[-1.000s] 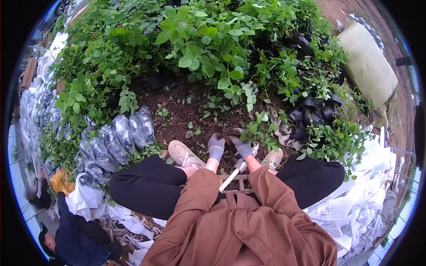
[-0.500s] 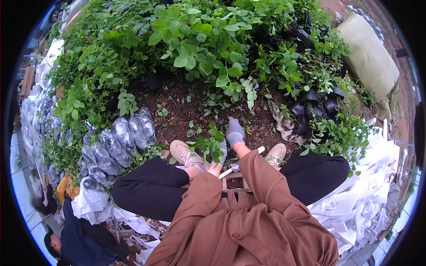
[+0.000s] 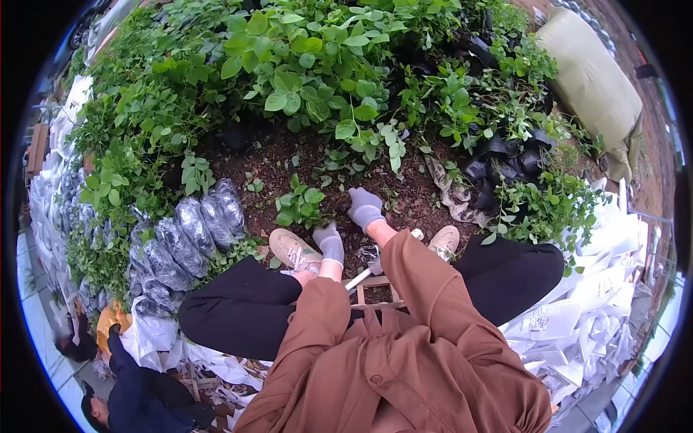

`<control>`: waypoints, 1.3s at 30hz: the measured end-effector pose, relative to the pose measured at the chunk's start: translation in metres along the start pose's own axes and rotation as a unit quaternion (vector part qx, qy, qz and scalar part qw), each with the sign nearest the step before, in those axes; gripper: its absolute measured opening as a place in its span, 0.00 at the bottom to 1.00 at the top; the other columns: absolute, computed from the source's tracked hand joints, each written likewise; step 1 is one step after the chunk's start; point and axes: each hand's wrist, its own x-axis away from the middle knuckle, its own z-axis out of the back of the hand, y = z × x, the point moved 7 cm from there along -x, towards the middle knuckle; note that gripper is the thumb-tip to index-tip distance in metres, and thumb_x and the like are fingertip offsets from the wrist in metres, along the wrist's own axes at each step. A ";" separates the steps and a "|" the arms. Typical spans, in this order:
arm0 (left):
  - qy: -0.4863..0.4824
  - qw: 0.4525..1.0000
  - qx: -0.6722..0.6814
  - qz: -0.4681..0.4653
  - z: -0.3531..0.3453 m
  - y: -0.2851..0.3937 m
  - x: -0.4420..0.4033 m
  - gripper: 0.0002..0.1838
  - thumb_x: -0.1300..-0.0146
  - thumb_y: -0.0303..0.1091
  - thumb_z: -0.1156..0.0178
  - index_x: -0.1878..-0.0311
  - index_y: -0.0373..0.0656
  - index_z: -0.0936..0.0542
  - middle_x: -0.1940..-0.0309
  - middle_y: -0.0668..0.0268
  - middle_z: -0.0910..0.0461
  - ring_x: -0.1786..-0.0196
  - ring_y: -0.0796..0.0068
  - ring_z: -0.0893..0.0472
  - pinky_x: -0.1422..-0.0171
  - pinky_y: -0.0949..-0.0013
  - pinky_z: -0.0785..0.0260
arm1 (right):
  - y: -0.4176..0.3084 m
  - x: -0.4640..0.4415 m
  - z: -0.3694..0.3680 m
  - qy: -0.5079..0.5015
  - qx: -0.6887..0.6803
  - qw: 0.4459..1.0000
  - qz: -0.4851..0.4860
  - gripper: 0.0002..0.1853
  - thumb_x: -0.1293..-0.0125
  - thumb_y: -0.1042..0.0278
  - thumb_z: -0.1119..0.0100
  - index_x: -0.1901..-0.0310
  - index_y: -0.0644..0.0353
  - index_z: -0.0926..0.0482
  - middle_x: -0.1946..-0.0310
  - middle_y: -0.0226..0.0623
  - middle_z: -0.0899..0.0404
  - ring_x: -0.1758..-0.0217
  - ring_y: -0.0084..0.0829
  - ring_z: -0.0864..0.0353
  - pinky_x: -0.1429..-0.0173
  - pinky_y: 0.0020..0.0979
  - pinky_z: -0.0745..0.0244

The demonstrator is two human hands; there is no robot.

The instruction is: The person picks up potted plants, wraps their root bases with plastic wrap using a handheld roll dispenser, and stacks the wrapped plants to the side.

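A small leafy seedling (image 3: 299, 205) leans to the left just above the bare soil in front of me. My left hand (image 3: 329, 242), in a grey glove, is closed at the seedling's lower end; the stem and roots blend into the dark soil. Close by on the right is my right hand (image 3: 365, 208), also gloved in grey, its fingers curled in toward the seedling's base. What those fingers hold is hidden. A white-handled tool (image 3: 359, 280) lies below my hands, between my shoes.
Dense leafy plants (image 3: 310, 65) fill the far side. Clear-wrapped bundles (image 3: 195, 231) are stacked at left, black-wrapped root bundles (image 3: 505, 162) at right. White sheets (image 3: 592, 317) lie right of my knee. A large tan sack (image 3: 592, 86) stands far right. Another person (image 3: 144, 390) is at lower left.
The seedling has moved forward and left from between my legs and now tilts left. My left hand has shifted left; my right hand has drawn slightly left, its fingers more curled.
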 end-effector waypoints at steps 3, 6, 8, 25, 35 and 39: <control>-0.033 0.998 0.047 0.011 -0.010 -0.006 -0.008 0.12 0.47 0.25 0.38 0.58 0.32 0.22 0.63 0.59 0.19 0.65 0.71 0.22 0.57 0.68 0.31 | 0.006 -0.006 -0.002 0.050 0.010 0.999 -0.004 0.13 0.52 0.67 0.39 0.62 0.54 0.25 0.62 0.43 0.22 0.58 0.47 0.21 0.55 0.42 0.25; -0.023 1.000 -0.005 -0.009 0.004 0.003 -0.013 0.15 0.50 0.26 0.38 0.58 0.31 0.24 0.63 0.59 0.19 0.62 0.71 0.22 0.54 0.70 0.32 | 0.030 0.010 -0.007 0.031 -0.147 0.987 -0.054 0.18 0.55 0.65 0.37 0.59 0.57 0.25 0.60 0.48 0.22 0.56 0.50 0.22 0.52 0.41 0.26; -0.034 0.992 0.119 -0.012 -0.003 -0.005 -0.016 0.15 0.50 0.26 0.38 0.57 0.33 0.23 0.62 0.59 0.19 0.62 0.71 0.22 0.54 0.71 0.32 | 0.057 0.014 -0.029 -0.003 -0.218 0.972 -0.083 0.21 0.55 0.63 0.36 0.57 0.58 0.26 0.59 0.50 0.22 0.55 0.50 0.22 0.51 0.41 0.26; -0.182 0.968 -0.169 -0.030 -0.033 -0.008 -0.028 0.28 0.55 0.30 0.37 0.46 0.40 0.28 0.52 0.58 0.22 0.49 0.63 0.23 0.42 0.67 0.35 | 0.107 0.007 0.066 -0.114 -0.078 0.989 0.055 0.17 0.49 0.59 0.38 0.58 0.56 0.23 0.61 0.44 0.20 0.56 0.45 0.22 0.53 0.39 0.28; -0.061 0.988 -0.073 -0.126 -0.018 0.035 -0.008 0.25 0.55 0.33 0.34 0.51 0.37 0.25 0.53 0.55 0.21 0.51 0.60 0.23 0.41 0.66 0.35 | 0.202 -0.098 0.177 0.104 -0.130 0.986 0.016 0.13 0.39 0.61 0.47 0.60 0.62 0.22 0.63 0.45 0.19 0.59 0.45 0.21 0.56 0.38 0.28; 0.027 0.984 -0.134 0.110 0.015 0.007 -0.013 0.35 0.56 0.34 0.29 0.42 0.40 0.28 0.46 0.57 0.25 0.45 0.64 0.26 0.38 0.69 0.38 | 0.137 -0.143 0.165 0.051 -0.148 0.988 0.007 0.17 0.36 0.54 0.53 0.62 0.59 0.20 0.60 0.45 0.20 0.56 0.45 0.21 0.54 0.38 0.27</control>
